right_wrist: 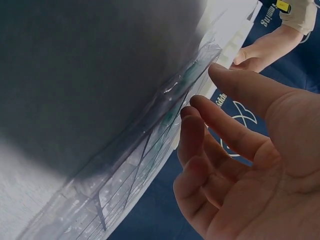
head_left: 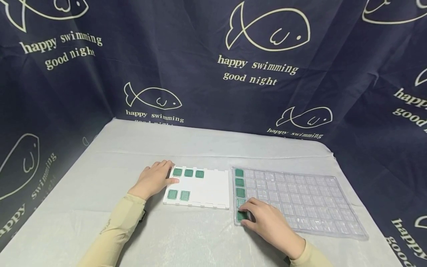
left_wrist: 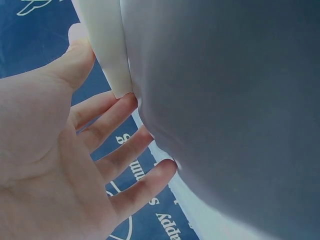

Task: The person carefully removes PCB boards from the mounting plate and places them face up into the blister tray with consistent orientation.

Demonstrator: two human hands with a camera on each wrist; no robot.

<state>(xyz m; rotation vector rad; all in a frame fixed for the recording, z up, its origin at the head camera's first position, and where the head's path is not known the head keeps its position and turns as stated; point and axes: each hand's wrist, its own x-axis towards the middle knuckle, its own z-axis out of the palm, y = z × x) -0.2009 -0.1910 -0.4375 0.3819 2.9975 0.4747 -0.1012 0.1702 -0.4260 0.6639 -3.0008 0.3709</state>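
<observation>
My left hand (head_left: 154, 180) rests at the left end of a white board (head_left: 205, 189). Its thumb lies on the top face and its fingers reach along the far left corner. Several small green square circuit boards sit on it, such as one in the back row (head_left: 188, 173) and one in the front row (head_left: 185, 195). Over the near left corner of a clear plastic tray (head_left: 300, 200), my right hand (head_left: 267, 220) pinches the nearest green circuit board (head_left: 240, 216) between thumb and index finger, with that piece still low in its compartment. Its other fingers curl inward.
More green circuit boards (head_left: 240, 182) fill the tray's leftmost column, while its other compartments look bare. A pale cloth covers the table (head_left: 186, 233). Dark blue curtains (head_left: 207, 100) with fish drawings enclose the back and both sides.
</observation>
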